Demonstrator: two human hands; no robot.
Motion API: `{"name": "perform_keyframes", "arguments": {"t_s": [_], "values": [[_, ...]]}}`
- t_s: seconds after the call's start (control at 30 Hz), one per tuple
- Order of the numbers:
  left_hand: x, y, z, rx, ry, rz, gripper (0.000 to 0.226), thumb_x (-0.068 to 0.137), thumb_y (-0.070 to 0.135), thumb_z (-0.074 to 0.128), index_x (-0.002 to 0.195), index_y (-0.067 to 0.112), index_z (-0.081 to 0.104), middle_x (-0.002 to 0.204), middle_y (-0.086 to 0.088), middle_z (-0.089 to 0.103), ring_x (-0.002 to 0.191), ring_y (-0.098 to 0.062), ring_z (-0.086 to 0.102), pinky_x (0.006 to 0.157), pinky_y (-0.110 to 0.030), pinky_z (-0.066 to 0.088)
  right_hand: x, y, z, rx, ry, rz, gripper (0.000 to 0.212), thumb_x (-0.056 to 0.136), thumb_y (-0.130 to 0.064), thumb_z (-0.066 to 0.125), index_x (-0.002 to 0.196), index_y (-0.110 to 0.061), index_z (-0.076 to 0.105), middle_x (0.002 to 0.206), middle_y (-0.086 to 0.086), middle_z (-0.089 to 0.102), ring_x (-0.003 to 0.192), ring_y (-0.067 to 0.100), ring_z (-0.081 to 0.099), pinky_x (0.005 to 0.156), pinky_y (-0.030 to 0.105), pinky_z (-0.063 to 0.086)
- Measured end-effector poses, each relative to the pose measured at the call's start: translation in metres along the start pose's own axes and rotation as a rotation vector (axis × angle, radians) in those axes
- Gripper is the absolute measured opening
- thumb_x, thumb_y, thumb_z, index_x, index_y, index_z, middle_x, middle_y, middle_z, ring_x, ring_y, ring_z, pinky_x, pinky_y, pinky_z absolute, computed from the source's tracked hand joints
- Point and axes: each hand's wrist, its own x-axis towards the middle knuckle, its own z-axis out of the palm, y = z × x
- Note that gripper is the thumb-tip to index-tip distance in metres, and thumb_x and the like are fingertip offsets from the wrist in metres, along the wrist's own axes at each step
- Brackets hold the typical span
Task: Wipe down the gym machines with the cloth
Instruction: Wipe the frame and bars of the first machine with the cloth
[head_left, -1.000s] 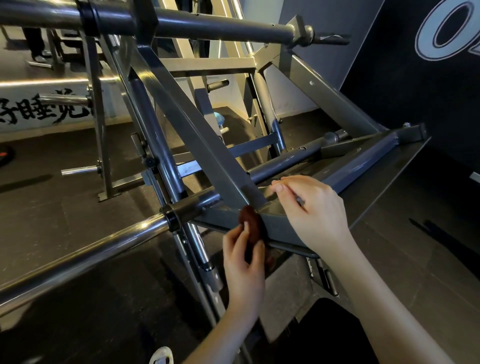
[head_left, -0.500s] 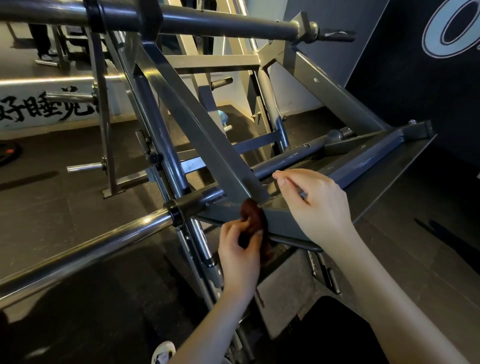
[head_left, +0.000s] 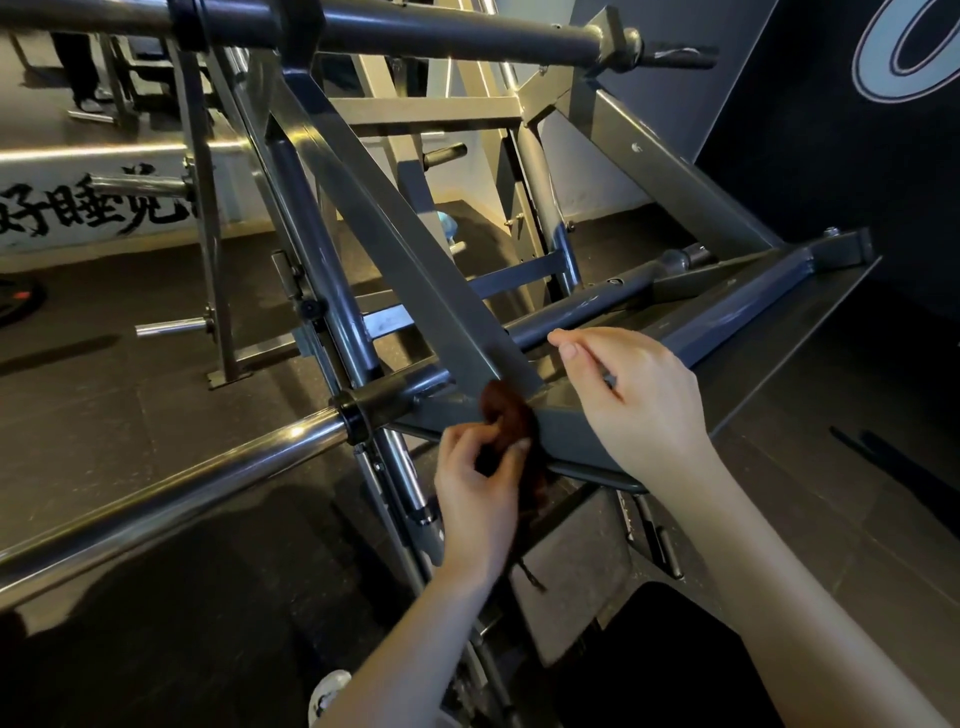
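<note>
Head cam: a person's left hand works a dark reddish cloth into the gym machine's near corner, at the joint where the diagonal brace comes down onto the grey plate.

The cloth sits at approx. 1 o'clock from the left hand, pinched between thumb and curled fingers and touching the steel. It's bunched, w/ its long axis running roughly 12 to 6 and a tail hanging below behind the hand.

The right hand is just beside the cloth at 3 o'clock, on the plate's near rim. Its fingers are curled and the thumb points toward 10. Can't tell whether they clamp the rim or only rest on it.

The left hand is the nearer one and has the cloth. Unwiped runs look likely toward 11 up the brace or toward 4 along the rim. The chrome bar stretches off toward 8, apart from both hands.
</note>
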Motion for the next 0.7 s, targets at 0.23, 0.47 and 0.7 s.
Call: {"name": "perform_keyframes", "arguments": {"t_s": [0.23,0.47,0.7], "values": [[-0.006,0.020,0.003,-0.023,0.006,-0.039,0.025,0.083,0.007,0.072,0.081,0.029,0.061,0.092,0.008,0.054,0.088,0.002,0.055,0.084,-0.017,0.045,0.000,0.001,0.000,-0.013,0.027,0.011,0.037,0.098,-0.029,0.042,0.102,-0.009,0.073,0.087,0.002,0.073,0.077,0.015,0.068,0.062,0.034,0.057],[0.022,-0.010,-0.003,-0.032,0.065,-0.143,0.021,0.085,0.012,0.071,0.082,0.029,0.060,0.095,0.004,0.056,0.090,-0.006,0.057,0.090,-0.031,0.049,0.000,-0.001,-0.001,-0.024,0.013,0.029,0.040,0.099,-0.032,0.039,0.105,-0.009,0.072,0.092,0.001,0.073,0.081,0.013,0.068,0.066,0.026,0.055],[-0.014,0.019,0.005,-0.043,-0.034,0.042,0.015,0.082,0.008,0.074,0.085,0.019,0.064,0.094,0.008,0.052,0.090,0.001,0.052,0.084,-0.012,0.042,-0.001,0.001,0.001,-0.026,0.009,0.054,0.040,0.099,-0.032,0.039,0.106,-0.009,0.071,0.094,0.001,0.073,0.084,0.011,0.067,0.071,0.017,0.049]]}}
